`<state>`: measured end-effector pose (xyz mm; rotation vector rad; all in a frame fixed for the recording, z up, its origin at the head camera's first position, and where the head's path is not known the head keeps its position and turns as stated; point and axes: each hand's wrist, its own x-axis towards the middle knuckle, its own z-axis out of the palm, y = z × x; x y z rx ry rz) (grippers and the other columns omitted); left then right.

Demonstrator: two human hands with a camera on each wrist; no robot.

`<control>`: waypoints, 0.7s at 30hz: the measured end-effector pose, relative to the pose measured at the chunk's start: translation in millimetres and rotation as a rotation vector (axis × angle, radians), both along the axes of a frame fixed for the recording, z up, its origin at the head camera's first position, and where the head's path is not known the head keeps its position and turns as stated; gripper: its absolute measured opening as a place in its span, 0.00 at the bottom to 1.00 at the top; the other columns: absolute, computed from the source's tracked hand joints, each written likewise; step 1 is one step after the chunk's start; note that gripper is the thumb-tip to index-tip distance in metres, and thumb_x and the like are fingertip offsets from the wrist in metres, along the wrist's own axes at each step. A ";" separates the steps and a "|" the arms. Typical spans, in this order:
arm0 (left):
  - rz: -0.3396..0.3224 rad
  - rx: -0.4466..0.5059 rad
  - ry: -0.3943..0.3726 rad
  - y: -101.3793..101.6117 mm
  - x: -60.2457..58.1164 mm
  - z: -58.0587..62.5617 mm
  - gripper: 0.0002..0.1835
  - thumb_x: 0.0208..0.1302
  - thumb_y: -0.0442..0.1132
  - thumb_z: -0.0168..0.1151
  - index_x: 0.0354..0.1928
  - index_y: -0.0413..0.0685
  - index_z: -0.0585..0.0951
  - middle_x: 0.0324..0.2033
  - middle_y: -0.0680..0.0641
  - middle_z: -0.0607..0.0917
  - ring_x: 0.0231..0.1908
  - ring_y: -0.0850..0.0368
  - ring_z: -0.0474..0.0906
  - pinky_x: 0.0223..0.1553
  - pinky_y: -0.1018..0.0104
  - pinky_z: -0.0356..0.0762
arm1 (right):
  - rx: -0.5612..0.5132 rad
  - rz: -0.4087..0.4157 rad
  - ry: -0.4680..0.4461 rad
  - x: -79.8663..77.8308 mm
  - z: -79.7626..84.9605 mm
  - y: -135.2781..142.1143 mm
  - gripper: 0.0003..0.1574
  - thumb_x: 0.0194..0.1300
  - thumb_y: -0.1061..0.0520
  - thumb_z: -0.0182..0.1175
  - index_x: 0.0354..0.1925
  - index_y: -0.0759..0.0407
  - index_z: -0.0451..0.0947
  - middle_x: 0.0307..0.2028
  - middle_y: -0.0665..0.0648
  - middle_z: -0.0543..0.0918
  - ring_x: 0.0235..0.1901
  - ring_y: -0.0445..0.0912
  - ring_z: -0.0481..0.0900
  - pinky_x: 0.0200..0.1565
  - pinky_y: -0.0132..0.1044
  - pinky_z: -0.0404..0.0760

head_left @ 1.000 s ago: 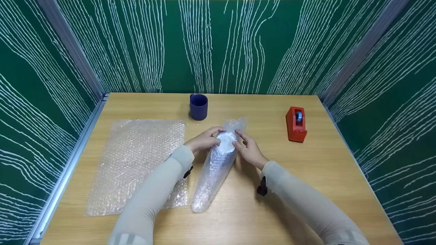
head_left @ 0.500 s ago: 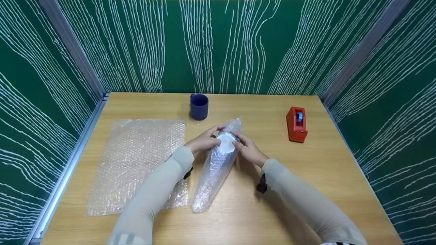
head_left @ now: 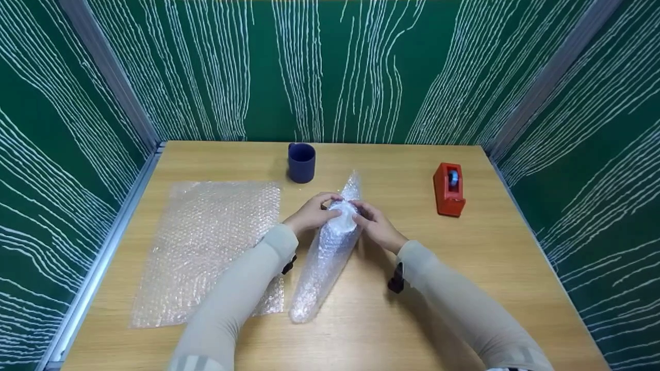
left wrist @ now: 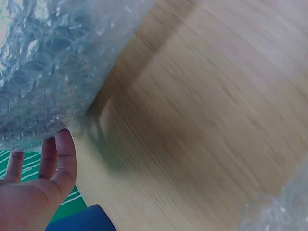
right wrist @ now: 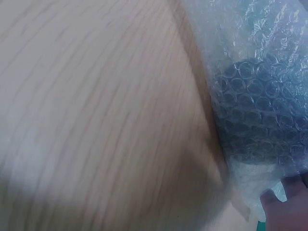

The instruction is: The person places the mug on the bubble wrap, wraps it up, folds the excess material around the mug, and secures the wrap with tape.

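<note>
A long roll of bubble wrap point(head_left: 326, 263) lies slanted across the middle of the table, a white rounded patch showing near its upper part. In the right wrist view, a dark shape shows through the bubble wrap point(right wrist: 260, 106); its kind cannot be made out. My left hand point(head_left: 313, 212) holds the roll's left side, thumb on top by the white patch. From the other side my right hand point(head_left: 379, 225) grips it, thumb also near the patch. In the left wrist view, curved fingers point(left wrist: 66, 156) touch the lower edge of the wrap point(left wrist: 48, 72).
A flat sheet of bubble wrap point(head_left: 206, 247) lies to the left, partly under my left forearm. Behind the roll stands a dark blue mug point(head_left: 301, 164). A red tape dispenser point(head_left: 448, 189) sits at the right of the wooden table point(head_left: 464, 319). Green walls surround the table's back and sides.
The far end of the roll has narrowed and shifted slightly left, now pointing up. My left thumb has moved right onto the white patch. The right hand has drawn in slightly.
</note>
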<state>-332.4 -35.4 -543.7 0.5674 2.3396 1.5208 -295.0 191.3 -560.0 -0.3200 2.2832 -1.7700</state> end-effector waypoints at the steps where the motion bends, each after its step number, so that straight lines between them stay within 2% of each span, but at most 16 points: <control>1: 0.005 -0.008 0.017 0.5 -0.1 -0.1 0.21 0.77 0.36 0.64 0.68 0.40 0.81 0.74 0.37 0.76 0.64 0.35 0.81 0.66 0.49 0.83 | 0.000 0.002 0.002 -0.5 -0.2 0.4 0.32 0.84 0.59 0.55 0.78 0.68 0.66 0.79 0.72 0.69 0.81 0.65 0.65 0.83 0.58 0.62; 7: 0.003 -0.011 0.066 2.0 0.5 0.6 0.18 0.76 0.34 0.63 0.64 0.36 0.82 0.72 0.35 0.77 0.67 0.35 0.78 0.70 0.47 0.79 | -0.028 -0.036 0.020 -6.3 0.4 6.9 0.32 0.80 0.59 0.60 0.76 0.69 0.69 0.75 0.71 0.74 0.78 0.63 0.70 0.81 0.56 0.66; 15: 0.002 -0.003 0.065 1.1 2.5 2.8 0.17 0.76 0.34 0.63 0.63 0.35 0.81 0.72 0.35 0.76 0.69 0.35 0.77 0.72 0.46 0.78 | -0.004 -0.242 0.032 -25.4 -2.7 14.9 0.29 0.78 0.59 0.63 0.71 0.71 0.75 0.69 0.72 0.80 0.71 0.63 0.76 0.76 0.53 0.73; 21: 0.008 -0.006 0.066 1.3 -1.0 -2.3 0.17 0.76 0.34 0.63 0.62 0.36 0.81 0.72 0.35 0.76 0.69 0.36 0.77 0.72 0.47 0.78 | 0.014 -0.339 -0.041 -36.2 -8.0 14.6 0.32 0.78 0.59 0.64 0.72 0.72 0.72 0.71 0.74 0.76 0.70 0.65 0.77 0.71 0.53 0.78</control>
